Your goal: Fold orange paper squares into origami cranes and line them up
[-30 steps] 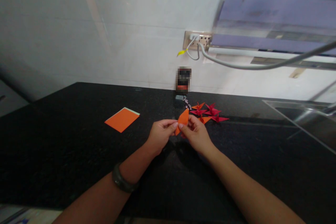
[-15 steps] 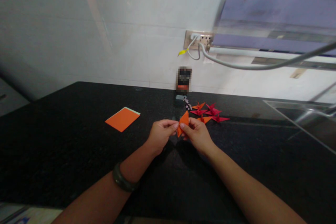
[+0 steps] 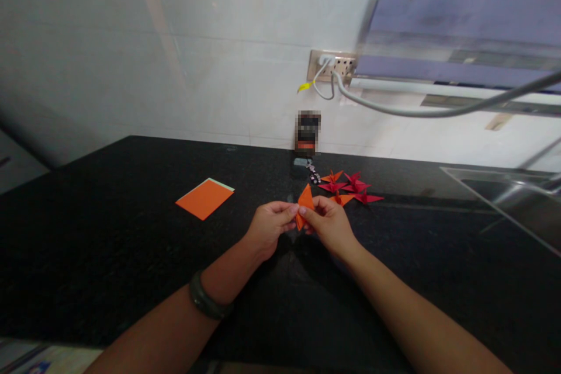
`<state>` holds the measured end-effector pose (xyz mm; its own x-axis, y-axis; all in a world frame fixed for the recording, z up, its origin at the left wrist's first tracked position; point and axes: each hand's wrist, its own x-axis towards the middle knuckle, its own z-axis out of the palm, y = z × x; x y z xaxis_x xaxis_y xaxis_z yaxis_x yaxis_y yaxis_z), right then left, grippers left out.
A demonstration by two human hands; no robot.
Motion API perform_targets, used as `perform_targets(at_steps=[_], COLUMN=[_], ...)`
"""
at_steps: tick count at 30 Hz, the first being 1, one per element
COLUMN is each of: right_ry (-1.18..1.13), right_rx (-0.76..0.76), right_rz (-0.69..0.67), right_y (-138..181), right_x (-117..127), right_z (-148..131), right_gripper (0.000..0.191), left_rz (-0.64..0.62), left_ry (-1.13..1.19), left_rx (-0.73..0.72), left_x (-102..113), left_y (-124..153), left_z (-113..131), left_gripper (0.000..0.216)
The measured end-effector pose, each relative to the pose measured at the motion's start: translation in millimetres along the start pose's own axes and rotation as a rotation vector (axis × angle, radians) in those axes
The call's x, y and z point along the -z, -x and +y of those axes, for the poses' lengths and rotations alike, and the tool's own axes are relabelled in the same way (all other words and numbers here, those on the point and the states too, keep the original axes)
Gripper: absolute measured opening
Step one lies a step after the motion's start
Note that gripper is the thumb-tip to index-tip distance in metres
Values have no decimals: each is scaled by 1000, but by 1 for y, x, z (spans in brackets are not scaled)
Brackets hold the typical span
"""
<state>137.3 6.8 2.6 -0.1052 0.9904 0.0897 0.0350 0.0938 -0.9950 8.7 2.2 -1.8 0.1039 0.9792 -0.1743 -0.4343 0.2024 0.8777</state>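
Now pinching part-folded paper in left hand and right hand, with birds finished toward bench's back edge, sheets unfolded.

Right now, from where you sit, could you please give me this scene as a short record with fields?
Left hand: pinching the left edge of the folded orange paper
Right hand: gripping the same paper from the right
Left wrist: dark bangle
Left of hands: orange sheet, pale sheet peeking from beneath
Beyond right hand: red and orange paper cranes
Surface: dark countertop
Far right: metal sink
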Motion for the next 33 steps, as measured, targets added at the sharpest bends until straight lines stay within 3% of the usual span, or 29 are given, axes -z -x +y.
perform_targets(at_steps=[11,21,26,33], right_ry=[10,-96,-133,34], right_rx=[17,-46,-25,112], right_rz=[-34,-56,-24,45], right_y=[2,4,3,-1], right_x=[-3,-6,-5,1], right_z=[0,-6,-4,2], right_gripper=[22,21,22,17], left_rz=[100,67,70,16], left_ry=[-180,-258,-105,-164], left_rx=[-174,-287,-212,-90], left_x=[0,-2,-2,-3], left_y=[-4,0,-1,1], left_z=[-5,2,2,4], left_gripper=[20,13,15,21])
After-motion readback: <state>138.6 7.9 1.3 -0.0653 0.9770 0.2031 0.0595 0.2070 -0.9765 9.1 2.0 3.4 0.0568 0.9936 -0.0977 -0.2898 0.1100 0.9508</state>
